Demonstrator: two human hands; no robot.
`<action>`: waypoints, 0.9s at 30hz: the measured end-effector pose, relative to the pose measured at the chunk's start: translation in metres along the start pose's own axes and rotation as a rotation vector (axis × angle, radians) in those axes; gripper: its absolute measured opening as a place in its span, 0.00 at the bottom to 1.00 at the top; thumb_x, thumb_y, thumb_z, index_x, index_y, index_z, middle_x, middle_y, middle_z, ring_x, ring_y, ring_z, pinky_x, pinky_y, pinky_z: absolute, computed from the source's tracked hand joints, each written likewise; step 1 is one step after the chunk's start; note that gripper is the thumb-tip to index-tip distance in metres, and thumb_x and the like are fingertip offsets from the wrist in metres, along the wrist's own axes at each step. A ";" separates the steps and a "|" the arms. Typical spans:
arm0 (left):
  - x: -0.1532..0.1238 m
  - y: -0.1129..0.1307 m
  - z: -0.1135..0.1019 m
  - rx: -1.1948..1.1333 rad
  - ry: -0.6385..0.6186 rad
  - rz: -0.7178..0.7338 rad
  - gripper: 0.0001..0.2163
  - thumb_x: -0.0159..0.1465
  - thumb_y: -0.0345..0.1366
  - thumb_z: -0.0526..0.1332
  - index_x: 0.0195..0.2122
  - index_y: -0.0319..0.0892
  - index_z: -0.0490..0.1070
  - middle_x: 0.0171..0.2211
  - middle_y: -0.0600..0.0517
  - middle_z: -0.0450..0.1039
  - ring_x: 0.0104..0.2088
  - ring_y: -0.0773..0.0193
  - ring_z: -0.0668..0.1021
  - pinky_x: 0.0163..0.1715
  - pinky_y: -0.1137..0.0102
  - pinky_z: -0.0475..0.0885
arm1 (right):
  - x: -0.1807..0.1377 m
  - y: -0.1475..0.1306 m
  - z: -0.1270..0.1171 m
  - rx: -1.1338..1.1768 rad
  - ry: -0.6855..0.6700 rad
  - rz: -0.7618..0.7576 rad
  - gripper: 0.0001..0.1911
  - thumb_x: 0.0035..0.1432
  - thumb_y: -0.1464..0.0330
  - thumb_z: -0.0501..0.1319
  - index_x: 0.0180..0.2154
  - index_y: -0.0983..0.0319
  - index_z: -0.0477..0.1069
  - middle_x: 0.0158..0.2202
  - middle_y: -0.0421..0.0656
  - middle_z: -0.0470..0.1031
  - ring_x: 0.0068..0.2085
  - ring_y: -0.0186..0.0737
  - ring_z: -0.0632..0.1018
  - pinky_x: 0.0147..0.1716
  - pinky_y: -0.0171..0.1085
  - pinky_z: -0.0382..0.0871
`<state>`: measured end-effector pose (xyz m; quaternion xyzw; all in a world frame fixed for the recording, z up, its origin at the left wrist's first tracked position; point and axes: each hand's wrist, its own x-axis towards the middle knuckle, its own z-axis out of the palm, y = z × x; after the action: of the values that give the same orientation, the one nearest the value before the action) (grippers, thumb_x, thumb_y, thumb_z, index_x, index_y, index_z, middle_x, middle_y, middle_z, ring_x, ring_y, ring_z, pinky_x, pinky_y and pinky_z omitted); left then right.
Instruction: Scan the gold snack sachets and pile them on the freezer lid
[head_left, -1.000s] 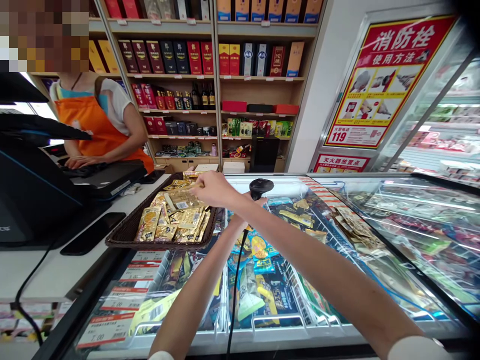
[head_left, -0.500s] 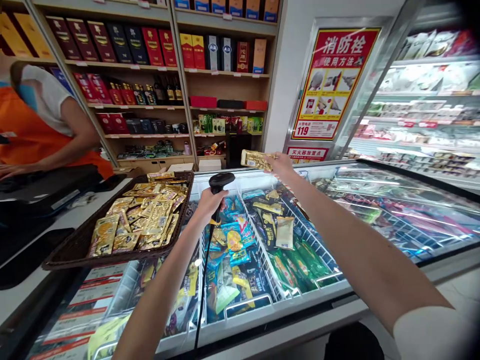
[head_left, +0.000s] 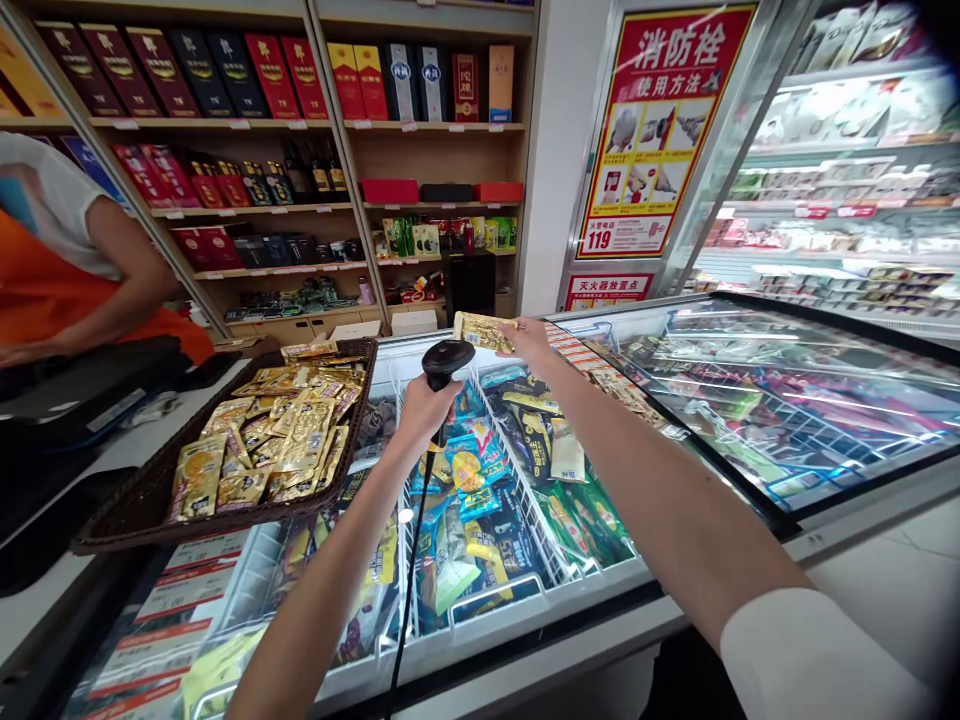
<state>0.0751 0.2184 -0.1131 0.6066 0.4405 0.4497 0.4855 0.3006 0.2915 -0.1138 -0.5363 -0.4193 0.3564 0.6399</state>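
A gold packet (head_left: 478, 331) is held up over the far edge of the freezer (head_left: 450, 655); the fingers of the right hand (head_left: 531, 340) are clamped on its right end, and its left end sticks out free, tilted slightly upward; a barcode label shows on its face. Just nearer and to the left stands a black scanner (head_left: 447, 358), its head up; the fingers of the left hand (head_left: 427, 405) are clamped around its handle; whether the scanner head touches the packet cannot be told from this angle. A black cord (head_left: 417, 540) runs from the handle down toward the near edge. Below both hands lie wire baskets (head_left: 525, 500) inside the freezer; blue packets (head_left: 472, 470) fill the one under the left hand, and green packets (head_left: 589, 525) lie in the next one to the right. To the left of the left hand sits a brown woven tray (head_left: 120, 535), heaped with more gold packets (head_left: 300, 440); price labels (head_left: 165, 610) lie in a row on its near side. Farther left is a white desk (head_left: 45, 620); beyond it a co-worker in an orange apron (head_left: 90, 290) stands with one arm reaching toward a black machine. Shelves of boxes (head_left: 435, 130) line the far wall; a red and yellow poster (head_left: 660, 130) hangs to their right.
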 end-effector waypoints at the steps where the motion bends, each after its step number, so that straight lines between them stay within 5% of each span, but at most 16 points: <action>1: 0.000 -0.001 0.001 0.003 0.000 0.000 0.08 0.54 0.36 0.67 0.23 0.44 0.67 0.14 0.58 0.66 0.14 0.67 0.68 0.16 0.71 0.62 | 0.000 0.000 0.002 0.003 -0.003 -0.004 0.13 0.55 0.65 0.70 0.31 0.63 0.68 0.30 0.39 0.72 0.32 0.33 0.75 0.30 0.37 0.82; 22: -0.002 0.003 -0.001 -0.027 0.007 -0.062 0.09 0.54 0.33 0.66 0.21 0.44 0.66 0.14 0.57 0.65 0.14 0.67 0.68 0.16 0.71 0.62 | 0.004 0.008 0.002 -0.010 0.005 -0.040 0.15 0.55 0.62 0.71 0.31 0.61 0.67 0.27 0.35 0.69 0.30 0.33 0.75 0.29 0.38 0.81; 27: -0.005 0.015 -0.005 -0.059 0.015 -0.076 0.09 0.53 0.33 0.67 0.22 0.43 0.66 0.14 0.58 0.65 0.14 0.68 0.67 0.15 0.71 0.60 | 0.011 -0.001 -0.010 -0.150 0.121 -0.165 0.17 0.51 0.56 0.70 0.31 0.63 0.73 0.24 0.36 0.71 0.28 0.33 0.73 0.30 0.34 0.73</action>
<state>0.0707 0.2125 -0.0980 0.5714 0.4535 0.4483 0.5166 0.3142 0.2976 -0.1122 -0.5669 -0.4482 0.2370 0.6493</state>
